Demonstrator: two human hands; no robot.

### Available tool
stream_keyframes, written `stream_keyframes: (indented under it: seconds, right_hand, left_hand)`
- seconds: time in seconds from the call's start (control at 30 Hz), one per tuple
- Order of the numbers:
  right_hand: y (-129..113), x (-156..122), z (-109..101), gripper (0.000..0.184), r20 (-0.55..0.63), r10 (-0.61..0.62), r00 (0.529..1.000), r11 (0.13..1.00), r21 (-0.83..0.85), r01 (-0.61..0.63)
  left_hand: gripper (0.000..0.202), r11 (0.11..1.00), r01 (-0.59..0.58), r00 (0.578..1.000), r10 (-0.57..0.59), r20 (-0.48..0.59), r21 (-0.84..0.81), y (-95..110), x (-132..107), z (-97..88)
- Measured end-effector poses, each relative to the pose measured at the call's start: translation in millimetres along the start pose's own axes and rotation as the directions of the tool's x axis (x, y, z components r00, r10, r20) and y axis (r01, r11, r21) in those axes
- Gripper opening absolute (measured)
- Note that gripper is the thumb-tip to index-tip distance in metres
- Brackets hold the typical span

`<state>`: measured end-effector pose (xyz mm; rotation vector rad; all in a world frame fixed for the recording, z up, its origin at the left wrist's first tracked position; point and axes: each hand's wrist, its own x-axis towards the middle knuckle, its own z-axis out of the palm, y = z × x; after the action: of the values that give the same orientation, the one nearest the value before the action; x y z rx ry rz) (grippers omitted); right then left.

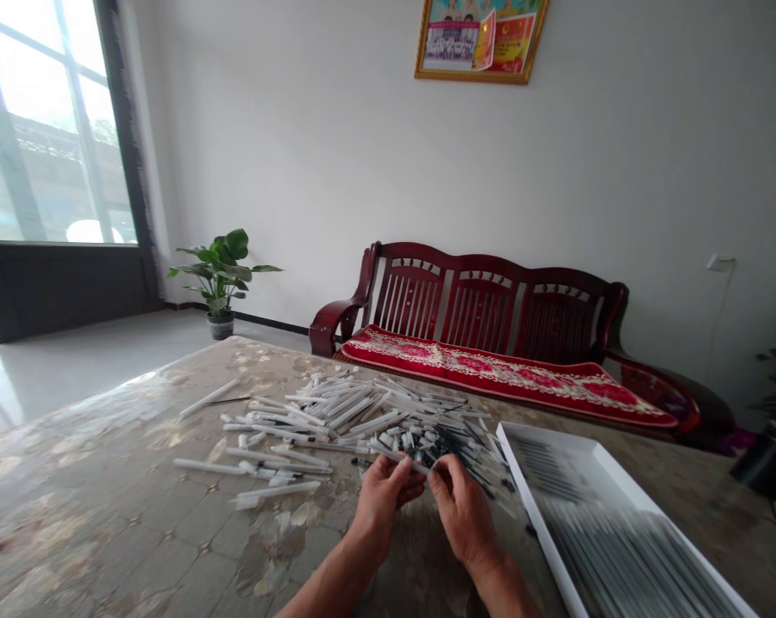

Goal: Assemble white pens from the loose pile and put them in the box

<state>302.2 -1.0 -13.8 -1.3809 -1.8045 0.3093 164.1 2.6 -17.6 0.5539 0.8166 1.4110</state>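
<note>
Glossy marbled table [105, 515]; white plastic pen tubes [336, 412]; polished wood bench [478, 300].

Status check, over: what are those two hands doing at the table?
Left hand and right hand close together, both pinching a white pen part. Just beyond, pile of pen parts. White tray to the right, nothing blocking.

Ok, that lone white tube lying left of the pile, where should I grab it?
Probably pinch the tube at mid-length, from above, fingers across its thin width. It lies flat on the table, apart from the pile, so both long sides look free.
</note>
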Motion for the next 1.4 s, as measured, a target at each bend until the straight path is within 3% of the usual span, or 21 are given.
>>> stream_keyframes:
  seconds: [0.17,0.37,0.47,0.53,0.67,0.87,0.97,1.13,1.27,1.33,1.4]
  right_hand:
    - [1,0,2,0.05,-0.009,0.05,0.999,0.999,-0.013,-0.05]
    - [3,0,3,0.041,0.014,0.017,1.0,0.999,0.04,-0.017]
    - [6,-1,8,0.048,0.022,0.11,0.994,0.983,0.148,-0.112]
    - [5,-1,12,0.051,0.079,0.212,0.974,0.933,0.282,-0.226]
    - [-3,-2,15,0.054,0.241,0.366,0.899,0.745,0.504,-0.438]
    - [-9,-2,9,0.055,0.424,0.394,0.815,0.619,0.533,-0.576]
    - [-11,-3,6,0.049,0.437,0.332,0.836,0.611,0.575,-0.544]
    - [-13,-2,6,0.045,0.407,0.265,0.874,0.632,0.611,-0.476]
    - [-4,3,6,0.047,0.307,0.371,0.876,0.578,0.662,-0.477]
    - [5,6,4,0.047,0.225,0.447,0.866,0.546,0.698,-0.464]
    - [14,8,2,0.047,0.16,0.501,0.851,0.52,0.73,-0.444]
  left_hand:
    - [0.046,1.0,-0.002,1.0,0.001,0.023,0.017,-1,0,0.2]
    - [0.047,0.999,-0.007,1.0,0.006,0.009,0.04,1,0,1.1]
    - [0.046,0.997,-0.025,0.999,0.023,0.028,0.068,1,0,0.2]
    - [0.045,0.994,-0.061,0.997,0.056,0.056,0.093,1,0,-0.5]
    - [0.043,0.982,-0.142,0.985,0.126,0.122,0.128,4,-1,-1.4]
    - [0.043,0.969,-0.18,0.974,0.152,0.165,0.17,9,2,-3.1]
    - [0.04,0.946,-0.232,0.963,0.19,0.191,0.225,10,4,-4.6]
    - [0.031,0.882,-0.303,0.947,0.235,0.221,0.362,9,6,-7.9]
    - [0.024,0.809,-0.346,0.935,0.337,0.108,0.475,17,10,-17.0]
    - [0.017,0.694,-0.357,0.908,0.416,0.056,0.625,25,12,-24.0]
    - [0.009,0.493,-0.32,0.887,0.455,0.074,0.809,32,12,-31.1]
